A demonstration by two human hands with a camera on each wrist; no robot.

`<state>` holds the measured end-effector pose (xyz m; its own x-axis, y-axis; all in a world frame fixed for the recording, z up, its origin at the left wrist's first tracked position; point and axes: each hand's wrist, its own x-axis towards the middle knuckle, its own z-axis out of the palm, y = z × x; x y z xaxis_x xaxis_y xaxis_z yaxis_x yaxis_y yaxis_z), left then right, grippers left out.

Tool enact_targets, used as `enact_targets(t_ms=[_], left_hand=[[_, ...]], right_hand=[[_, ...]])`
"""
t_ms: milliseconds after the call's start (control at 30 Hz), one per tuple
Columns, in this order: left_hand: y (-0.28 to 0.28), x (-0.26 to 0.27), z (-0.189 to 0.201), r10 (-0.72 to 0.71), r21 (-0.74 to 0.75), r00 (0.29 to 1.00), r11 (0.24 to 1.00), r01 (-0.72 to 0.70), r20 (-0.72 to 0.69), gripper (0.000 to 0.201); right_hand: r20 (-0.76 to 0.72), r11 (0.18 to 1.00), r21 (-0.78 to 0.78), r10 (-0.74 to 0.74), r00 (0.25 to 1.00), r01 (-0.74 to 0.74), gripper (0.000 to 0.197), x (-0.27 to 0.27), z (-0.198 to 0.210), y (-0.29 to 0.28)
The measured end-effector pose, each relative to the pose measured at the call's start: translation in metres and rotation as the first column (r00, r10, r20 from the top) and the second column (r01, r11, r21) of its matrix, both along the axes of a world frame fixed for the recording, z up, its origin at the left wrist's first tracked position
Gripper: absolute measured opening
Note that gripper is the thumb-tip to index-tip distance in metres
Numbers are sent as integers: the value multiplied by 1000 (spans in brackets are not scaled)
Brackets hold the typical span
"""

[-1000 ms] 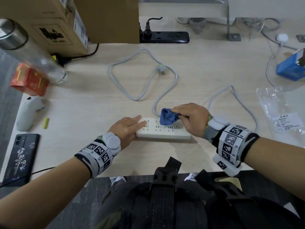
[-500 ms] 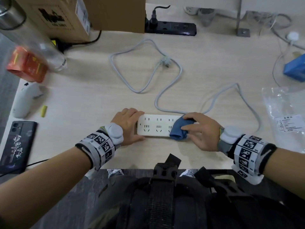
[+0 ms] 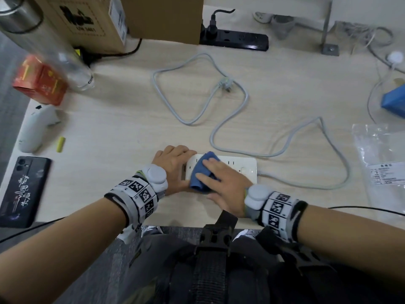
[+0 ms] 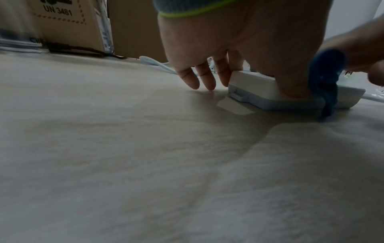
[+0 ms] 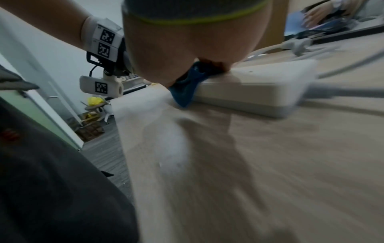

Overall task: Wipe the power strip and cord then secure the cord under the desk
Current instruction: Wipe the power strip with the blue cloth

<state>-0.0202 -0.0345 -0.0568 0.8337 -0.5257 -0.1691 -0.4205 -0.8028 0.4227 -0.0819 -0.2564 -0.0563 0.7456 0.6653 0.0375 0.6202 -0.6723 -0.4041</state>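
Observation:
A white power strip point(image 3: 238, 170) lies flat near the desk's front edge. Its grey cord point(image 3: 230, 119) loops across the desk behind it and ends in a loose plug point(image 3: 224, 83). My left hand point(image 3: 174, 164) holds the strip's left end, thumb on the near side point(image 4: 290, 82) and fingers point(image 4: 207, 78) past the end. My right hand point(image 3: 221, 179) grips a blue cloth point(image 3: 200, 174) and presses it on the strip's left part. The cloth point(image 5: 185, 90) hangs over the near edge of the strip point(image 5: 259, 85). Both hands almost touch.
At the back stand a cardboard box point(image 3: 87, 20) and a black power strip point(image 3: 236, 39). On the left are a steel bottle point(image 3: 43, 40), a red box point(image 3: 39, 80), a white controller point(image 3: 35, 130) and a phone point(image 3: 22, 191). On the right lie a plastic bag point(image 3: 381, 167) and a blue box point(image 3: 394, 99).
My right hand has slid the blue cloth from the strip's right end to its left part, next to my left hand. The left hand stays on the left end.

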Motion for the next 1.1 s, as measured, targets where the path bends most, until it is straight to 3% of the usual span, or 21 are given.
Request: enact_targets(t_ms=[167, 333, 533, 667, 933, 1100], left_hand=[[0, 0, -1, -31, 19, 999, 999, 31, 13, 79], [0, 5, 5, -53, 111, 998, 992, 56, -31, 89], [-1, 6, 9, -61, 129, 997, 989, 67, -46, 90], [-2, 7, 10, -63, 130, 996, 989, 70, -56, 92], [-4, 5, 6, -65, 68, 997, 996, 62, 34, 84], [1, 7, 10, -71, 91, 997, 993, 73, -22, 91]], right_hand=[[19, 996, -7, 92, 996, -92, 46, 20, 6, 21], [123, 995, -63, 90, 988, -83, 37, 23, 20, -49], [146, 1000, -22, 4, 989, -1, 53, 13, 24, -110], [163, 997, -77, 40, 986, -28, 43, 13, 22, -82], [95, 992, -39, 123, 988, -120, 48, 29, 7, 21], [145, 989, -30, 145, 979, -142, 42, 17, 12, -29]])
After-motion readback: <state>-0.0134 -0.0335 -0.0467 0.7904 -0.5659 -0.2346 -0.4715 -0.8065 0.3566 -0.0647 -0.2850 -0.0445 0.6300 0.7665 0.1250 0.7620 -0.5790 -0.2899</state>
